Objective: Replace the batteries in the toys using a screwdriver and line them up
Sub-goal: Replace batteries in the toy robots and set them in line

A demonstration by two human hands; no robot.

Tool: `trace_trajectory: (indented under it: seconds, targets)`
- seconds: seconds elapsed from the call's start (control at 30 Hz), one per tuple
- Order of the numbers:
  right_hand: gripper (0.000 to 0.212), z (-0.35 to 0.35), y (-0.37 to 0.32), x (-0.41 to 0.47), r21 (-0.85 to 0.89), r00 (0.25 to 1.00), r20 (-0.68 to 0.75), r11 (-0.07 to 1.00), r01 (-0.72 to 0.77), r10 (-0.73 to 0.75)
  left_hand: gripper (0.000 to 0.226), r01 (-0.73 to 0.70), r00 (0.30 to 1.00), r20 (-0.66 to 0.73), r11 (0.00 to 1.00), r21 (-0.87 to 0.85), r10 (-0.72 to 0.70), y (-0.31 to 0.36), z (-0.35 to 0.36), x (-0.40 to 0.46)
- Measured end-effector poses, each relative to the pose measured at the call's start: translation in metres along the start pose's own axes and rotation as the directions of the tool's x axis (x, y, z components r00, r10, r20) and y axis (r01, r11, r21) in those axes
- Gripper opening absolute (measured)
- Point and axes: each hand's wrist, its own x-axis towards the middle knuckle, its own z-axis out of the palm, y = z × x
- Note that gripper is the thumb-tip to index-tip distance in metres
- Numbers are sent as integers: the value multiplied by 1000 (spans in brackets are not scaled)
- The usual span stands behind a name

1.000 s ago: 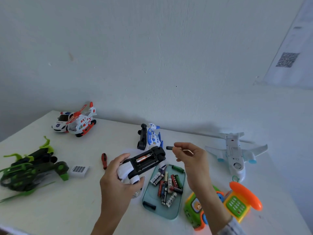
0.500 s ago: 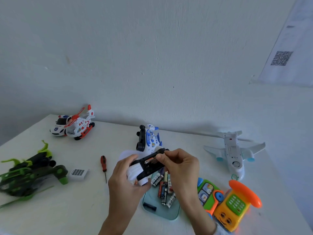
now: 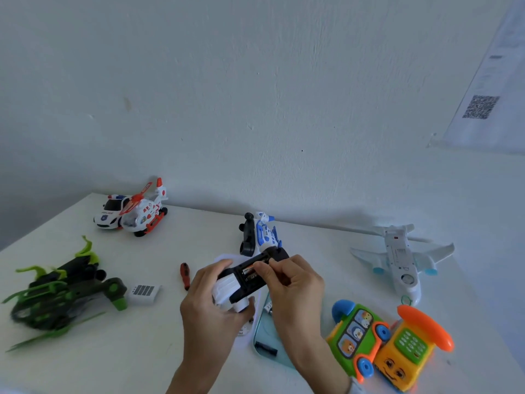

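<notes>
While 1 s ago apart, R hand (image 3: 292,280) grip now pinching battery (image 3: 249,271) into L-hand (image 3: 210,305)-gripped toy car (image 3: 241,282).

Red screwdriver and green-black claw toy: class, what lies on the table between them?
In the head view, a small white panel with dark slots lies between the red screwdriver and the green-black claw toy, close by the toy's green foot.
</notes>
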Motion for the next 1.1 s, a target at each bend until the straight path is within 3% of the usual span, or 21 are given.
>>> trace_trajectory:
  seconds: [0.1,0.2,0.27,0.37,0.43,0.5,0.57,0.67,0.83,1.0,1.1]
  targets:
    - [31,26,2,-4,-261,963,37,928,266,-266,68,-2,998,-57,999,-32,0,-7,-17,9]
    - [38,51,-5,-2,-375,918,97,841,391,-383,76,48,997,-68,999,-11,-48,-28,-40,19]
    - [40,66,-13,1,-239,937,202,913,330,-285,76,96,992,-80,995,12,-95,-46,-57,27]
    - [31,82,-17,4,51,920,391,998,-27,5,74,163,982,-103,986,32,-159,-72,-79,36]
    - [31,98,-14,2,79,929,351,985,-151,114,73,218,967,-146,975,38,-210,-89,-97,40]
    - [37,120,-8,-3,-2,907,378,980,-197,183,72,275,945,-193,961,40,-263,-109,-118,46]
    - [33,146,1,-12,-165,826,502,966,-198,255,71,320,924,-233,947,42,-302,-125,-136,51]
    - [15,194,14,-35,-406,690,655,914,-23,308,68,362,907,-235,932,14,-348,-145,-160,61]
    - [34,248,26,-49,-547,645,714,791,273,271,70,375,920,-122,927,-2,-373,-167,-190,83]
    - [24,274,32,-45,-574,641,690,793,202,336,67,392,919,56,919,-25,-391,-183,-215,112]
    - [14,273,32,-36,-567,747,539,823,-21,390,63,393,906,186,919,-37,-380,-186,-224,129]
